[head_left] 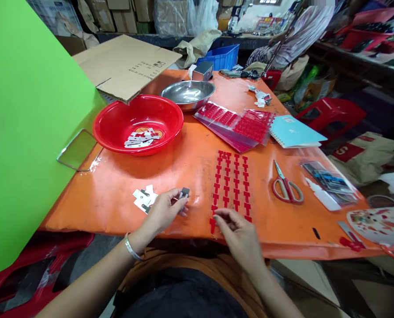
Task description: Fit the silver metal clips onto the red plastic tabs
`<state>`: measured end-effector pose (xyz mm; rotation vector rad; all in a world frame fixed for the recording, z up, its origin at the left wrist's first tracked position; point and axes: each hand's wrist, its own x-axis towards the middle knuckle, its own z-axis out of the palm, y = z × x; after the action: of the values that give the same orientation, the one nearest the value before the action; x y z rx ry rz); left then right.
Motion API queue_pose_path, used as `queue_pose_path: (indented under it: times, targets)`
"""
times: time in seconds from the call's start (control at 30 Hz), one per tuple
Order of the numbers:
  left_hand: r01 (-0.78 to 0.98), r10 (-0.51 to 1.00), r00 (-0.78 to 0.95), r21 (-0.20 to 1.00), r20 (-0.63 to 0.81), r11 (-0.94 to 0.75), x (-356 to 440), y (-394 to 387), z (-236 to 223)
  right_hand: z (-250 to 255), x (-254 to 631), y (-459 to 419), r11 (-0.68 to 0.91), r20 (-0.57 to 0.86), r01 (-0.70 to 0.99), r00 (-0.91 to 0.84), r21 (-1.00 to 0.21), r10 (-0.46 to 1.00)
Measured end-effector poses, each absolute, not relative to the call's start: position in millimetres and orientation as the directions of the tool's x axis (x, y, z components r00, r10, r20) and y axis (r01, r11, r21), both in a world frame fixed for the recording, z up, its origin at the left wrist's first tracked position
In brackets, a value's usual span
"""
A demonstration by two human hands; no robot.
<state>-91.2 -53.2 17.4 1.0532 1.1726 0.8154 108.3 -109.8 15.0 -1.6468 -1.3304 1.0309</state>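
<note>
My left hand [162, 211] pinches a small grey metal piece [184, 193] between thumb and fingertips, above the orange tabletop [117, 194]. To its left lie several white tabs with dark strips [144, 198]. My right hand [236, 234] rests its curled fingertips at the lower end of several rows of small red T-shaped pieces [231, 185]. Whether those fingers grip one is hidden. Further up stands a red plastic basin [170, 110] holding a pile of metal-and-white pieces [140, 138]. Beyond the rows lie plastic sheets of red pieces [234, 126].
A steel bowl [187, 93], red-handled scissors [287, 187], a blue notebook [294, 131] and a white bottle [322, 196] share the table. A cardboard sheet [124, 66] overhangs the far left corner. A green panel [28, 132] fills the left side, and a person [292, 39] sits beyond the table.
</note>
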Motion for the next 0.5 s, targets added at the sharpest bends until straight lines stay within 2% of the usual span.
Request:
queue_pose_path:
  times: [0.13, 0.37, 0.5]
  targets:
    - [-0.041, 0.891, 0.231, 0.911, -0.391, 0.41, -93.4, -50.7, 15.9, 16.7, 149.5, -96.2, -0.131, -0.04, 0.534, 0.179, -0.835, 0.983]
    - [-0.145, 0.844, 0.301, 0.854, -0.444, 0.5, -60.2, -56.8, 12.5, 2.9, 156.4, -86.8, -0.037, -0.011, 0.694, 0.042, -0.719, 0.999]
    - [-0.163, 0.82, 0.349, 0.833, -0.453, 0.529, -36.1, -56.5, 5.9, -3.8, 148.4, -82.7, -0.012, 0.003, 0.777, 0.019, -0.63, 1.0]
